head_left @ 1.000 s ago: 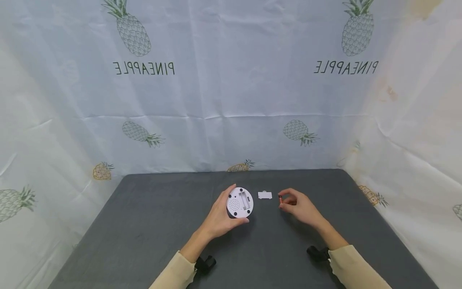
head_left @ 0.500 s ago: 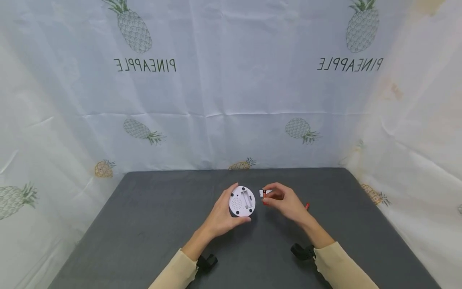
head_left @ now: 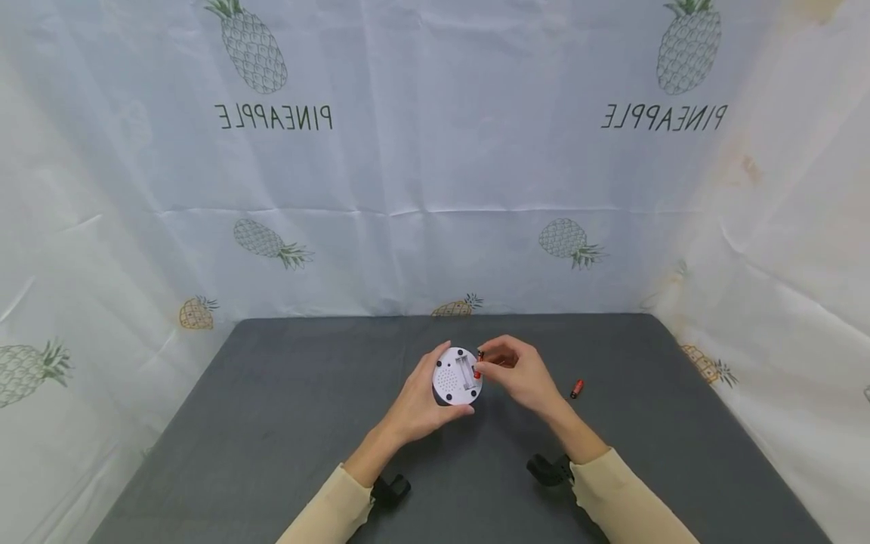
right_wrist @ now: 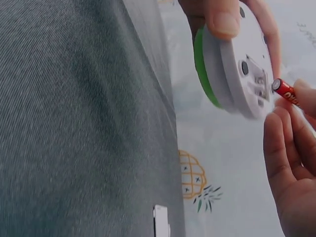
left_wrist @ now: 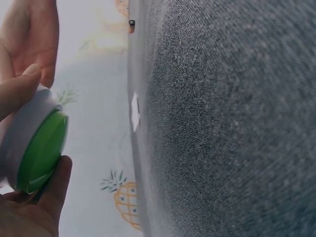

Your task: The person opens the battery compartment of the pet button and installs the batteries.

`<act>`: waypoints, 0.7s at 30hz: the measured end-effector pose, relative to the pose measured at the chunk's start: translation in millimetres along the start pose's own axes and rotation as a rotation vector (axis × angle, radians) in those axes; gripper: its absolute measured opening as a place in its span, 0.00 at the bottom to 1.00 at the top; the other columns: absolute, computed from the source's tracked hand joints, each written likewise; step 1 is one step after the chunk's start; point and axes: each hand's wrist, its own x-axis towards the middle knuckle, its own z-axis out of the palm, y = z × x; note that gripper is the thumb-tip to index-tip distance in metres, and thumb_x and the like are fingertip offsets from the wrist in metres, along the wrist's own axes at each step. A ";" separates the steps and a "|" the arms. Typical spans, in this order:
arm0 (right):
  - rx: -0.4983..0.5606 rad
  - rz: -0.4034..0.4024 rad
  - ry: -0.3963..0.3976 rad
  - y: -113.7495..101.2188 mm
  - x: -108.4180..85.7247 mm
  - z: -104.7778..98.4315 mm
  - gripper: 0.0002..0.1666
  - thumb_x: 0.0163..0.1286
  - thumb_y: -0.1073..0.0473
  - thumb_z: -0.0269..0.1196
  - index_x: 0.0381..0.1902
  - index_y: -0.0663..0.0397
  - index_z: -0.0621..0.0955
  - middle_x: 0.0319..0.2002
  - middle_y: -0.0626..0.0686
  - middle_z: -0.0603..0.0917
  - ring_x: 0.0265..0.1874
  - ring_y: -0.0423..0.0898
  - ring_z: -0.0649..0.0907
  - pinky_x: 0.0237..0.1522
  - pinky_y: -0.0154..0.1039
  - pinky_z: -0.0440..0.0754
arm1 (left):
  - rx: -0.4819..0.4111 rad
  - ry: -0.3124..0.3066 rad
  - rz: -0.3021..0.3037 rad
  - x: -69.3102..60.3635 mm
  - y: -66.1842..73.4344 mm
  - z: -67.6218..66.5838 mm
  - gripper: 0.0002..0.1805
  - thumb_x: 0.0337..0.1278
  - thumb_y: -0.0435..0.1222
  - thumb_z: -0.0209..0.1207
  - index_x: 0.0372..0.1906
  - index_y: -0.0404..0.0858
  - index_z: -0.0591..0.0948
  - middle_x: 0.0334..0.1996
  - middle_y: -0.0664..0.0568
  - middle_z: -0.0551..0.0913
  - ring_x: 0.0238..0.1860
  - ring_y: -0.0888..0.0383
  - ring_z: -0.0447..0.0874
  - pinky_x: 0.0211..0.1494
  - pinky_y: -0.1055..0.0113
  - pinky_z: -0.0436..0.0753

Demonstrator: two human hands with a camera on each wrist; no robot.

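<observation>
My left hand (head_left: 416, 412) holds a round white device (head_left: 447, 380) by its rim, above the table. Its underside, with small black feet, speaker holes and an uncovered battery compartment (right_wrist: 259, 81), faces me; the opposite side is green, as the left wrist view shows. Between thumb and fingers my right hand (head_left: 519, 375) pinches a red and black battery (right_wrist: 286, 91). One end of that battery is right beside the compartment; whether it touches cannot be told. A second red battery (head_left: 577, 389) lies on the table, right of the right hand.
On the dark grey table (head_left: 306, 423) lies a small white battery cover (left_wrist: 135, 111), hidden behind my right hand in the head view. A white cloth with pineapple prints (head_left: 408, 151) hangs behind and along the sides. Each wrist wears a black camera mount.
My right hand has carried its battery leftward, past the white cover, to the compartment. The second battery has come into sight behind it. My left hand and the device have barely moved.
</observation>
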 end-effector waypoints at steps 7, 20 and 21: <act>-0.167 -0.084 0.059 -4.4 1.1 16.4 0.12 0.66 0.59 0.72 0.46 0.52 0.85 0.36 0.45 0.87 0.31 0.41 0.84 0.35 0.38 0.82 | -0.007 -0.006 0.006 -0.3 1.3 -1.4 0.59 0.46 0.48 0.79 0.80 0.45 0.56 0.66 0.48 0.70 0.55 0.55 0.74 0.54 0.53 0.77; -0.323 -0.218 0.055 -10.7 -1.5 28.7 0.11 0.64 0.66 0.72 0.45 0.55 0.86 0.31 0.44 0.85 0.25 0.36 0.79 0.29 0.35 0.79 | 0.010 -0.003 0.045 -0.7 1.7 -2.3 0.58 0.48 0.48 0.78 0.80 0.45 0.56 0.65 0.48 0.71 0.54 0.56 0.75 0.52 0.56 0.78; -0.325 -0.215 0.051 -10.6 -1.6 28.3 0.11 0.65 0.66 0.72 0.46 0.55 0.87 0.32 0.45 0.85 0.26 0.36 0.79 0.29 0.35 0.79 | 0.009 -0.001 0.049 -0.7 1.9 -2.4 0.58 0.48 0.48 0.78 0.80 0.45 0.56 0.65 0.48 0.71 0.54 0.56 0.75 0.52 0.56 0.78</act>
